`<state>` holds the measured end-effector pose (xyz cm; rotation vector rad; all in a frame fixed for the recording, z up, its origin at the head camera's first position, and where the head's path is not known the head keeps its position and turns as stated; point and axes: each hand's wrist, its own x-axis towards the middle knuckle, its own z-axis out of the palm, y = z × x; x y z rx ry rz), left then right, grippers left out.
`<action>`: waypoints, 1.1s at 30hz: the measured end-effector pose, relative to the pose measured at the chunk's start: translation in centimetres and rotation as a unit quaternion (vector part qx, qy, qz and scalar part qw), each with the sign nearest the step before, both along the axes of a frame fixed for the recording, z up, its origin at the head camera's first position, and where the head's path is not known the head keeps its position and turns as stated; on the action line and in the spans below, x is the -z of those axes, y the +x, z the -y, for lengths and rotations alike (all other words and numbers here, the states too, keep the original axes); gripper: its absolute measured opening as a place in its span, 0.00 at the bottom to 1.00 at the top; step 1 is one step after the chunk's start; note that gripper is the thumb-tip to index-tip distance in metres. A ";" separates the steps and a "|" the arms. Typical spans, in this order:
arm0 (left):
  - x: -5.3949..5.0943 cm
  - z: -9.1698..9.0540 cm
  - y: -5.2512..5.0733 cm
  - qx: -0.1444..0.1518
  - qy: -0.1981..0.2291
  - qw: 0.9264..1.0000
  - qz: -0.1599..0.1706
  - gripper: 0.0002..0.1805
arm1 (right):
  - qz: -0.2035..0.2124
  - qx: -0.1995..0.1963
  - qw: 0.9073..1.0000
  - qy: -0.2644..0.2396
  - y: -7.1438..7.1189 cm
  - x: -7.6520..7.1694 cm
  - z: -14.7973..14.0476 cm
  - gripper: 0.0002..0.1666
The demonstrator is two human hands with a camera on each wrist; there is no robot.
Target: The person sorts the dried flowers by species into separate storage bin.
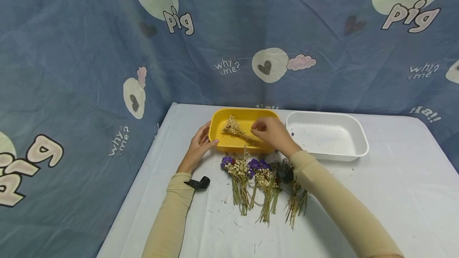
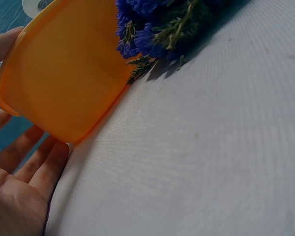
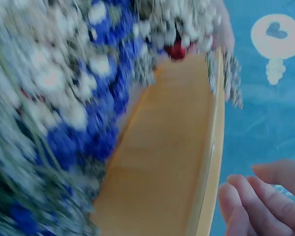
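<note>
My left hand (image 1: 199,144) holds the left end of a yellow plastic tray (image 1: 229,146). In the left wrist view its thumb touches the rim and the fingers (image 2: 51,167) lie against the end wall. Inside the tray lies a small bunch of dried flowers (image 1: 234,127), pale heads to the back left, stems to the front right. Over the tray's right side hovers my right hand (image 1: 270,131), fingers loosely bent. The right wrist view shows nothing between those fingers (image 3: 263,209).
In front of the yellow tray lie several dried bunches: purple and white flowers (image 1: 238,170), another purple-white one (image 1: 264,178), and a darker one (image 1: 285,170) partly behind the right sleeve. A white tray (image 1: 328,155) with small dark bits stands at right. Stem scraps litter the white cloth.
</note>
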<state>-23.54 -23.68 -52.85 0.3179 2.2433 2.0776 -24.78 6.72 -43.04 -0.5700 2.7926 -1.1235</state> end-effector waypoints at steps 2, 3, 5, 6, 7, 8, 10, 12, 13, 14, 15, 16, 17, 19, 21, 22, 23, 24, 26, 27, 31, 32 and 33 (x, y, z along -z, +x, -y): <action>0.0 0.0 -0.1 0.001 0.000 1.000 -0.001 0.43 | -0.004 0.003 1.000 -0.019 0.8 0.0 -0.2 0.10; 0.0 0.0 -0.1 0.001 0.001 1.000 -0.001 0.43 | -0.005 0.005 1.000 -0.025 1.2 0.0 -0.2 0.09; -0.1 0.0 0.0 0.002 0.005 1.000 0.004 0.43 | -0.004 0.005 0.999 -0.035 2.0 -0.1 -0.2 0.10; -0.1 0.0 0.0 0.003 0.006 1.000 0.006 0.43 | -0.006 0.005 0.999 -0.038 2.5 -0.2 -0.2 0.10; -0.1 0.0 0.0 0.003 0.007 1.000 0.007 0.43 | -0.007 0.004 0.999 -0.040 2.9 -0.2 -0.2 0.10; -0.1 0.0 0.0 0.003 0.007 1.000 0.008 0.43 | -0.007 0.003 0.999 -0.040 3.3 -0.3 -0.1 0.09; -0.2 0.0 0.0 0.005 0.008 1.000 0.008 0.43 | -0.007 -0.001 0.999 -0.040 4.2 -0.4 0.0 0.08; -0.1 0.0 0.0 0.005 0.005 1.000 0.003 0.43 | -0.012 -0.006 0.999 -0.039 5.1 -0.4 0.1 0.07; -0.1 0.0 0.0 0.005 0.003 1.000 0.001 0.43 | -0.012 -0.010 0.999 -0.040 5.6 -0.4 0.1 0.06; -0.1 0.0 -0.1 0.005 0.002 1.000 0.000 0.43 | -0.014 -0.014 0.999 -0.038 6.1 -0.4 0.1 0.05; -0.1 0.0 -0.1 0.005 0.000 1.000 -0.001 0.43 | -0.017 -0.016 0.999 -0.035 6.6 -0.2 0.2 0.05; 0.0 0.0 -0.1 0.003 -0.001 1.000 -0.002 0.43 | -0.020 -0.019 0.999 -0.033 7.0 -0.1 0.3 0.05; 0.0 0.0 -0.1 0.003 -0.003 1.000 -0.003 0.43 | -0.021 -0.022 0.999 -0.032 7.5 0.0 0.4 0.04; 0.0 0.0 -0.1 0.002 -0.005 1.000 -0.003 0.43 | -0.015 -0.029 0.999 -0.027 8.3 0.3 0.6 0.05; 0.0 0.0 -0.1 0.000 -0.004 1.000 -0.002 0.43 | -0.006 -0.039 0.999 -0.016 9.0 0.6 0.8 0.06; -0.1 0.0 -0.1 -0.001 -0.003 1.000 -0.001 0.43 | -0.003 -0.047 0.999 -0.010 9.4 0.8 0.9 0.07; -0.1 0.0 -0.1 0.000 -0.003 1.000 -0.001 0.43 | 0.002 -0.054 0.999 -0.002 9.7 1.0 1.0 0.08; -0.1 0.0 -0.1 -0.001 -0.001 1.000 0.001 0.43 | 0.005 -0.062 0.998 0.006 10.1 1.1 1.1 0.09; -0.2 0.0 0.0 -0.002 0.001 1.000 0.003 0.43 | 0.012 -0.076 0.997 0.022 10.6 1.5 1.2 0.10; -0.2 0.0 0.0 -0.002 0.002 1.000 0.002 0.43 | 0.016 -0.081 0.996 0.026 10.9 1.7 1.3 0.11; -0.3 -0.1 0.0 0.000 0.002 1.000 0.000 0.43 | 0.033 -0.090 0.995 0.024 11.5 2.3 1.6 0.12; -0.2 -0.1 0.0 0.001 0.000 1.000 -0.003 0.43 | 0.033 -0.091 0.995 0.020 11.7 2.5 1.7 0.12; -0.2 -0.1 0.0 0.001 -0.001 1.000 -0.004 0.44 | 0.034 -0.091 0.995 0.018 11.7 2.7 1.8 0.12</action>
